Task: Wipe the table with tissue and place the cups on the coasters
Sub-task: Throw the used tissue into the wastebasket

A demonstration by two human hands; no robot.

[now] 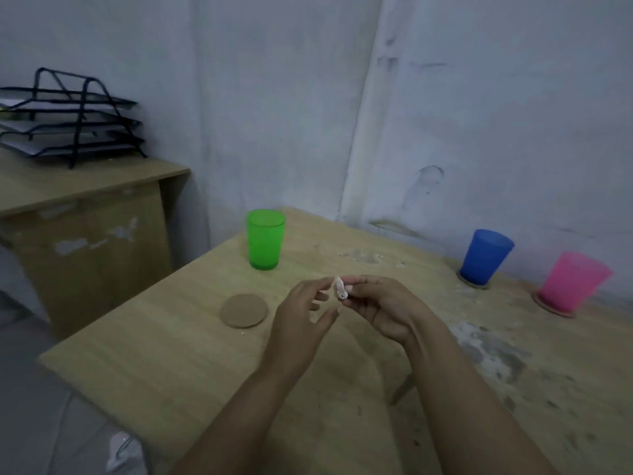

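Head view: right hand pinches a small wad of tissue at its fingertips above the wooden table; left hand just beside it, fingers loosely spread, grasping nothing. Green cup upright on bare tabletop, near an unoccupied round coaster. Blue cup and pink cup each on a coaster by the wall.

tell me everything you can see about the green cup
The green cup is translucent and looks like plastic, a plain tumbler without a handle, narrowing toward its base. It stands upright, mouth up, directly on the wooden table near its far left edge. It is not on the bare round coaster nearer the camera. Nothing touches it; whether it holds anything cannot be told.
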